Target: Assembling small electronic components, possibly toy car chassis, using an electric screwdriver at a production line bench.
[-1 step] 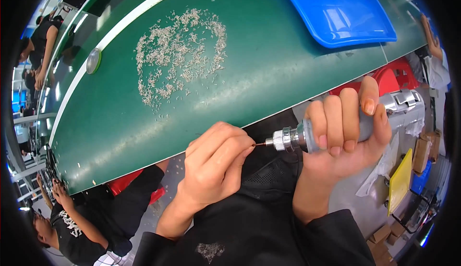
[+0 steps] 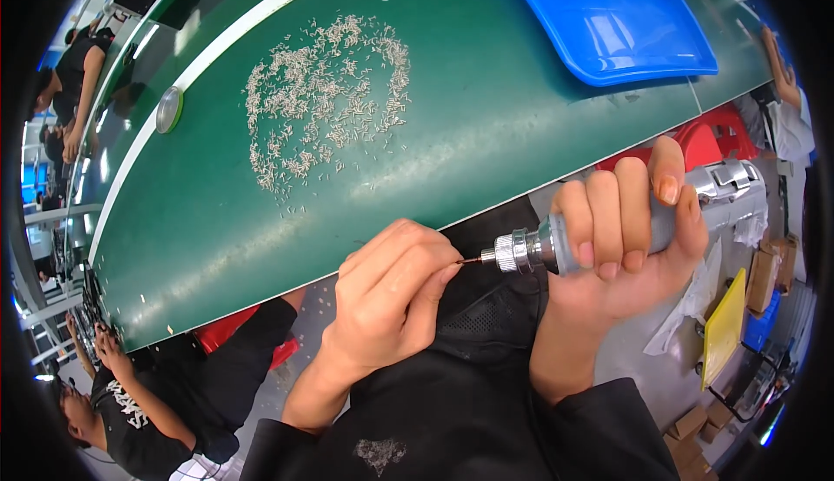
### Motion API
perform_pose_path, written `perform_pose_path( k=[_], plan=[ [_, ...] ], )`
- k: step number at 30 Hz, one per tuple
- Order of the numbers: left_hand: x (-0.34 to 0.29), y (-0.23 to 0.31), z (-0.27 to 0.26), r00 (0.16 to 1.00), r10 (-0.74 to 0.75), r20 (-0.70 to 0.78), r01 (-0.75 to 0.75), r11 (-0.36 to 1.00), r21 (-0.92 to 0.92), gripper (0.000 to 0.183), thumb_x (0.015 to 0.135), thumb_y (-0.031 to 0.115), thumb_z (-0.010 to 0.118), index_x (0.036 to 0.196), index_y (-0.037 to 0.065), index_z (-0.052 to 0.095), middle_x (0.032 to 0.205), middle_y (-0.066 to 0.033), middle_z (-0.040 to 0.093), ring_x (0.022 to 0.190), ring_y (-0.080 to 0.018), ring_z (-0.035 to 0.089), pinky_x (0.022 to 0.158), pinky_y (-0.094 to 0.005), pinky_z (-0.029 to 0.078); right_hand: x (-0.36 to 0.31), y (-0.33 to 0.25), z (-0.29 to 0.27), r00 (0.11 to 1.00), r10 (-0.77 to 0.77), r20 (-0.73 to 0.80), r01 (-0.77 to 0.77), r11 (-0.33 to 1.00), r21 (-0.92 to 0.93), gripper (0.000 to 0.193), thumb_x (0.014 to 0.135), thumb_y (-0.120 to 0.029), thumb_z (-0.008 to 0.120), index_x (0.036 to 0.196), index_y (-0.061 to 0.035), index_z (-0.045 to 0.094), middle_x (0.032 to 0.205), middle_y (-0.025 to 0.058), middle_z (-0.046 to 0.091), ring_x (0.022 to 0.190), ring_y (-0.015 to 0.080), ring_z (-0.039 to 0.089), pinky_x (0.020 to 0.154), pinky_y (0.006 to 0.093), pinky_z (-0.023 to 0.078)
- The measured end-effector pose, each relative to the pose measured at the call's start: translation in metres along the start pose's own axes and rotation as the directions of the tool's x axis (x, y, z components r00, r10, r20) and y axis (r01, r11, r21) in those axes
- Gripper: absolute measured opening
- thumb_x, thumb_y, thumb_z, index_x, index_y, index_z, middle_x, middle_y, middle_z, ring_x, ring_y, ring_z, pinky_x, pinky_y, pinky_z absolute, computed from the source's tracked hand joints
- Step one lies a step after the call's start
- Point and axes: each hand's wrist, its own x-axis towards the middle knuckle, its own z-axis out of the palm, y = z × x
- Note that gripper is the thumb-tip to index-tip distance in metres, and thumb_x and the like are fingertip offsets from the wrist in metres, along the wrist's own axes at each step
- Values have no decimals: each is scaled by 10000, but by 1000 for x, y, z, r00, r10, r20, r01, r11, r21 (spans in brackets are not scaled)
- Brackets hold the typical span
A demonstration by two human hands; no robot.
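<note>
In my right hand (image 2: 621, 229) is a grey power screwdriver (image 2: 565, 245), fingers wrapped round its body. It lies sideways, its knurled silver collar (image 2: 512, 252) and thin dark bit (image 2: 470, 260) pointing left. The thumb and forefinger of my left hand (image 2: 391, 294) are pinched together right at the bit's tip; whatever they hold there is hidden. Both hands are in front of my black clothing, just off the table's near edge. Beyond them, many tiny silvery screw-like pieces (image 2: 326, 99) lie scattered in a rough ring on the green table (image 2: 452, 133).
A blue plastic tray (image 2: 617, 33) stands at the far right of the table. A small round lid-like disc (image 2: 169, 110) is by the left edge. Red stools (image 2: 699, 144) show under the table edge. A person in black (image 2: 165, 411) is at the lower left; a yellow board (image 2: 724, 329) is at right.
</note>
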Motion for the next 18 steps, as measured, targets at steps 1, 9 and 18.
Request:
perform_pose_path(
  k=[1,9,18],
  plan=[
    [0,0,1,1000,-6,12,6,999,-32,127,717,-112,635,807,-30,598,726,-112,602,599,-241,576,535,-303,450,-1,0,-4,1000,-3,11,3,1000,26,184,964,-228,386,917,-71,470,515,-7,397,423,113,389,505,289,384],
    [-1,7,1,999,-34,20,34,999,-7,301,665,52,799,898,-20,621,758,-98,621,632,-226,596,533,-302,456,-5,2,-10,1000,-4,-6,5,992,122,232,969,-250,349,947,-73,496,522,-12,396,439,115,389,506,298,386],
    [-12,9,-13,985,-122,-123,121,993,-13,155,721,-84,706,763,-15,574,709,-106,610,587,-228,585,533,-299,453,9,-2,1,982,2,-188,20,993,117,160,929,-225,433,847,-88,442,495,-16,344,413,105,336,477,292,365]
  ],
)
